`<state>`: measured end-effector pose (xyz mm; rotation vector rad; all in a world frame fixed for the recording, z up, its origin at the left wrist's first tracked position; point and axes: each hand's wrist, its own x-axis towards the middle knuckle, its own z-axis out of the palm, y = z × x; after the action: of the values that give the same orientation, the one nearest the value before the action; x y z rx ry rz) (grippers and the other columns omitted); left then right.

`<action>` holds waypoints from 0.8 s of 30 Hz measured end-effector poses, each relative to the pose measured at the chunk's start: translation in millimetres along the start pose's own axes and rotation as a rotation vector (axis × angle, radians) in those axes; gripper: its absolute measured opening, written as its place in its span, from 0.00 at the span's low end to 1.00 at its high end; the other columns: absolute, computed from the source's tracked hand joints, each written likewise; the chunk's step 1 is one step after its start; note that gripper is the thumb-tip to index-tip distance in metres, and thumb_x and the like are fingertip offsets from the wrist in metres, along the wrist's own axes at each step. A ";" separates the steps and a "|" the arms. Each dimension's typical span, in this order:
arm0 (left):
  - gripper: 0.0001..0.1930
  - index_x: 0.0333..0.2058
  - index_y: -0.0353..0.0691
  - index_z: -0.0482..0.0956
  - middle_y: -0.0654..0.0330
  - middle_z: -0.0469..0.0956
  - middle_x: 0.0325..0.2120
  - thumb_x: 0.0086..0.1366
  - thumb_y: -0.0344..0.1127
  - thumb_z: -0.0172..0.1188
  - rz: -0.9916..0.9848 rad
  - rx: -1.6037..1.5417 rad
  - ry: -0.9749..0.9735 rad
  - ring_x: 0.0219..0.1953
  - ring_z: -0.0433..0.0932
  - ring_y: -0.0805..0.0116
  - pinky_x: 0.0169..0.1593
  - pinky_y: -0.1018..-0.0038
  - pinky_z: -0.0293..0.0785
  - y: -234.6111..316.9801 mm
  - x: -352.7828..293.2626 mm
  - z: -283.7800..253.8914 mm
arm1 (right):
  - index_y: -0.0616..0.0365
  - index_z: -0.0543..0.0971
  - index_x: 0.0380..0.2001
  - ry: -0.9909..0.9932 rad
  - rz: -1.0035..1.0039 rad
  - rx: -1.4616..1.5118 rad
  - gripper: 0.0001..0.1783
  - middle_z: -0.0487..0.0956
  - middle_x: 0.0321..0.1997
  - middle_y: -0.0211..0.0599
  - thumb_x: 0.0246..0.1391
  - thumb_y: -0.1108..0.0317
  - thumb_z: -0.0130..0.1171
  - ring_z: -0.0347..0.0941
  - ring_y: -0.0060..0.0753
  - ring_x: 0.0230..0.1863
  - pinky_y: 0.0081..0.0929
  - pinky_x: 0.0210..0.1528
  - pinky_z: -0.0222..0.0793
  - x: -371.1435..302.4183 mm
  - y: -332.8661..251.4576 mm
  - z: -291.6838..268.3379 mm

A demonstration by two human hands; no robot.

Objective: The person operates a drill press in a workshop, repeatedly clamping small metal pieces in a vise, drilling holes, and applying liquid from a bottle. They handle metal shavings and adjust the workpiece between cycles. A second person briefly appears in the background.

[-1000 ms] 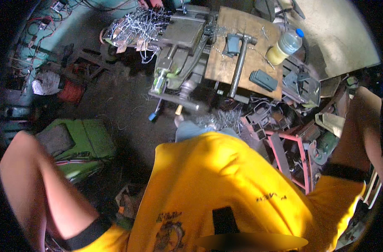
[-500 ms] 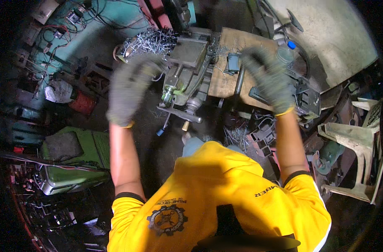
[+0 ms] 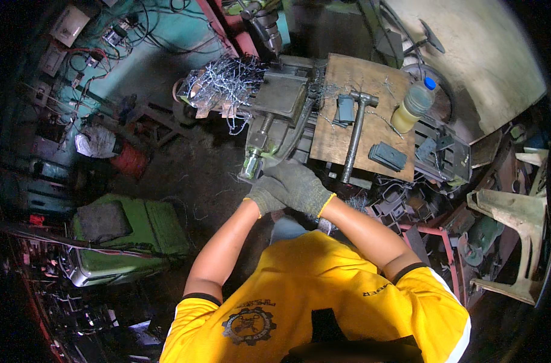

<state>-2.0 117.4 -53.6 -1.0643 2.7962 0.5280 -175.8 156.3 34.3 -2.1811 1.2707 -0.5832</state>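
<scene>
Both my hands wear grey knitted gloves with yellow cuffs and meet at the front end of a metal machine vise [image 3: 280,94]. My right hand [image 3: 301,186] lies over the front of the vise, its fingers curled at the vise handle. Tucked against it, my left hand [image 3: 266,195] is closed at the same spot, partly covered by the right. The gloves hide most of the handle. Behind them the vise screw [image 3: 261,130] shows. On a wooden board [image 3: 381,75] to the right lie a hammer [image 3: 355,142] and flat dark metal pieces [image 3: 344,111].
Curly metal shavings [image 3: 227,81] heap left of the vise. A capped bottle of yellowish liquid [image 3: 414,107] and another stack of dark plates [image 3: 387,156] stand on the board. A drill chuck [image 3: 266,30] hangs behind the vise. A green machine cover [image 3: 127,233] sits at left, a plastic chair [image 3: 517,212] at right.
My hands were apart, the left beside the vise and the right over the board near the hammer. Both have come inward and toward me, meeting at the vise's front. The view has shifted slightly.
</scene>
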 end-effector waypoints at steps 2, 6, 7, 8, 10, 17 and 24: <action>0.22 0.48 0.49 0.86 0.51 0.85 0.47 0.63 0.54 0.60 -0.015 -0.082 -0.016 0.52 0.82 0.53 0.60 0.59 0.73 2.1 -0.7 -3.2 | 0.56 0.82 0.52 0.059 -0.080 0.008 0.25 0.82 0.50 0.53 0.63 0.50 0.54 0.78 0.59 0.52 0.48 0.55 0.72 -1.3 0.7 1.6; 0.18 0.43 0.48 0.86 0.51 0.85 0.42 0.62 0.51 0.60 0.078 -0.136 0.023 0.47 0.82 0.52 0.54 0.58 0.75 3.1 -2.1 -1.9 | 0.58 0.82 0.50 0.209 -0.141 0.062 0.21 0.82 0.50 0.50 0.62 0.56 0.56 0.78 0.57 0.51 0.47 0.55 0.72 -6.2 1.4 8.7; 0.17 0.41 0.48 0.86 0.51 0.85 0.41 0.61 0.51 0.60 0.123 -0.145 0.036 0.46 0.83 0.52 0.53 0.58 0.75 2.0 -2.3 -1.6 | 0.58 0.82 0.51 0.312 -0.214 0.045 0.20 0.82 0.50 0.49 0.62 0.57 0.57 0.78 0.56 0.51 0.46 0.55 0.72 -7.8 0.7 9.9; 0.16 0.40 0.48 0.86 0.51 0.85 0.40 0.61 0.50 0.60 0.171 -0.157 0.047 0.44 0.83 0.52 0.51 0.58 0.76 0.5 -2.0 -2.0 | 0.58 0.82 0.51 0.418 -0.291 0.026 0.19 0.82 0.51 0.49 0.62 0.58 0.57 0.78 0.56 0.51 0.46 0.55 0.72 -9.4 -0.6 10.9; 0.14 0.37 0.47 0.86 0.52 0.85 0.37 0.60 0.48 0.60 0.267 -0.169 0.058 0.42 0.83 0.51 0.48 0.57 0.77 -6.4 -2.6 -7.5 | 0.58 0.81 0.52 0.337 -0.134 0.026 0.19 0.81 0.52 0.48 0.62 0.59 0.58 0.77 0.55 0.51 0.46 0.54 0.72 -12.1 -6.1 11.8; 0.11 0.27 0.46 0.86 0.52 0.85 0.29 0.58 0.43 0.59 0.769 -0.207 0.103 0.33 0.84 0.50 0.38 0.56 0.79 -44.4 -4.7 -55.7 | 0.58 0.77 0.58 0.117 0.218 -0.054 0.28 0.80 0.55 0.52 0.62 0.51 0.60 0.78 0.56 0.53 0.48 0.55 0.72 0.6 -36.9 14.2; 0.12 0.25 0.41 0.86 0.49 0.83 0.22 0.58 0.40 0.58 0.592 0.151 0.092 0.22 0.82 0.50 0.26 0.53 0.78 -43.6 -1.5 -66.4 | 0.56 0.67 0.62 -0.076 0.533 -0.260 0.39 0.83 0.35 0.56 0.51 0.51 0.67 0.81 0.61 0.33 0.55 0.35 0.76 5.6 -42.3 29.7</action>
<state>29.7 64.4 -3.6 -0.2204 3.1532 0.3051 -127.7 175.5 39.6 -1.9069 1.8739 -0.1232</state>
